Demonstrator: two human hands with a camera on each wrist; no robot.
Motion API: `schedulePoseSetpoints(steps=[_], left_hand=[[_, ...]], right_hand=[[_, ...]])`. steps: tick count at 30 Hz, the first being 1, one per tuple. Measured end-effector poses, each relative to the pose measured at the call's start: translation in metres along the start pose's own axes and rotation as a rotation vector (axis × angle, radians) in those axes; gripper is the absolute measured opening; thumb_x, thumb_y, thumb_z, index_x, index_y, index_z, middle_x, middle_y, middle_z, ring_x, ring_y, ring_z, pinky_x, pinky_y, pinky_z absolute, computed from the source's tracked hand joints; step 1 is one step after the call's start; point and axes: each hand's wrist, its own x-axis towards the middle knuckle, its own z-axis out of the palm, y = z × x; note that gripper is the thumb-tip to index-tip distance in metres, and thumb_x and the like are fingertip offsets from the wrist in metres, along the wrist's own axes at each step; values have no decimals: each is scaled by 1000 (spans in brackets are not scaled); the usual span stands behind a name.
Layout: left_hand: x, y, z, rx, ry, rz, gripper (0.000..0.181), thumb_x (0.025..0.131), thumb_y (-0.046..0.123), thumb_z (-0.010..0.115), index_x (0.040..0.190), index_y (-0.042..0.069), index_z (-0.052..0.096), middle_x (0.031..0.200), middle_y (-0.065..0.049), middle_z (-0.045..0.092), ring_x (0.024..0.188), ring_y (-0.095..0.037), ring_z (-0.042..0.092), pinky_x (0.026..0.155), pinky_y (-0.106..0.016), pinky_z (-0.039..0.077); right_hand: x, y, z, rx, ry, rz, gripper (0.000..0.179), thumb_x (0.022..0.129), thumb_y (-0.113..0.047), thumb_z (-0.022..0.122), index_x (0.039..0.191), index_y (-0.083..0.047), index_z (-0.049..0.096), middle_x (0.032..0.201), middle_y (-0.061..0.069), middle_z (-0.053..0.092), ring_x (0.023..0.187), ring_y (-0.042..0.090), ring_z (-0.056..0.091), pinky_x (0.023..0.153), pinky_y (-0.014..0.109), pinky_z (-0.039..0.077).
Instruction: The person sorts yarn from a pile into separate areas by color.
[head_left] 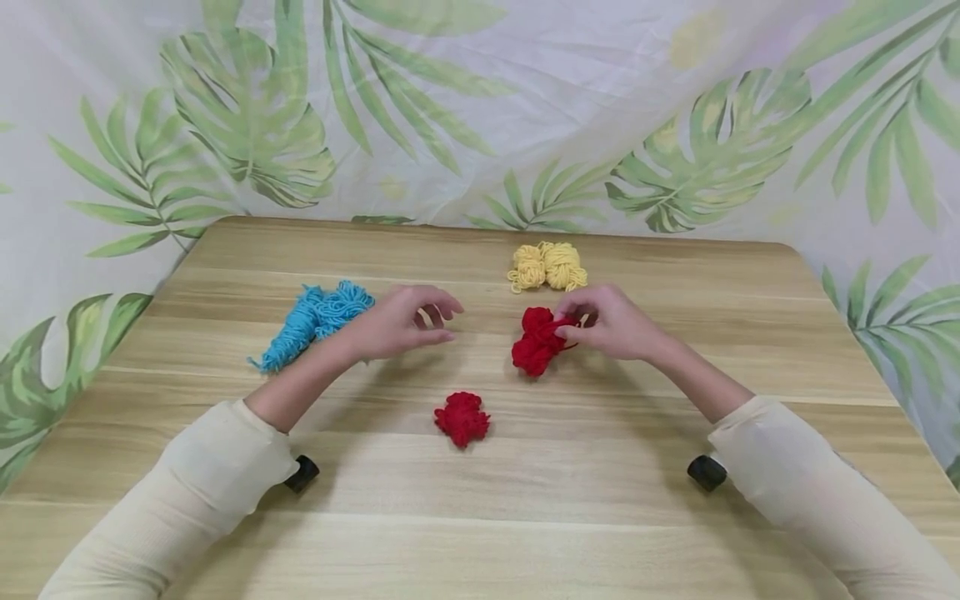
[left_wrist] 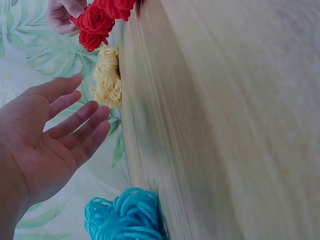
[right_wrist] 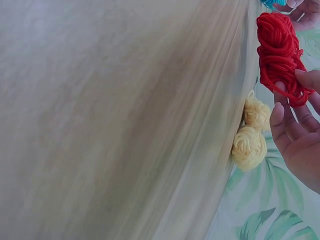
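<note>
- Just right of mid-table, a red yarn bundle (head_left: 535, 346) is being pinched by the right hand (head_left: 606, 322), thumb and fingers clamping one end; I'm not quite seeing whether it's touching the table (head_left: 525, 500).
- I'm reading this as midway: that bundle isn't being let go yet, and a smaller red clump (head_left: 462, 419) is lying loose.
- Left hand (head_left: 401, 323) is hovering, fingers apart, holding nothing.
- Blue yarn (head_left: 302, 323) and yellow yarn (head_left: 562, 265) are lying untouched.
</note>
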Motion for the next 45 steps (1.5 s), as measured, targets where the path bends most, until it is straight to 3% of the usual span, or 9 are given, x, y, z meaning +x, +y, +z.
schedulePoseSetpoints(steps=[14,27,39,45], left_hand=[[5,2,8,-22,-2,35,36,92,4,77,125,-6,68,110,-20,70,97,-28,68,85,-45,61],[9,4,19,-31,9,81,33,92,2,76,122,-7,69,106,-18,73,95,-25,68,83,-43,61],[10,7,24,-24,-37,114,34,91,8,79,121,-5,70,106,-17,71,92,-23,69,79,-39,61],[7,10,23,-1,-54,113,36,91,10,80,122,-4,70,109,-17,71,93,-25,69,79,-42,60]], right_hand=[[-14,16,-14,12,87,17,8,88,9,73,91,2,72,92,12,71,82,18,63,69,24,55],[-26,25,-32,5,164,92,6,89,8,72,91,3,72,89,14,72,80,10,63,68,19,54],[-40,39,-44,8,210,120,5,90,7,73,94,8,71,89,17,71,73,8,64,63,18,54],[-48,45,-51,5,232,155,6,90,7,73,96,7,72,90,18,71,71,10,65,62,18,54]])
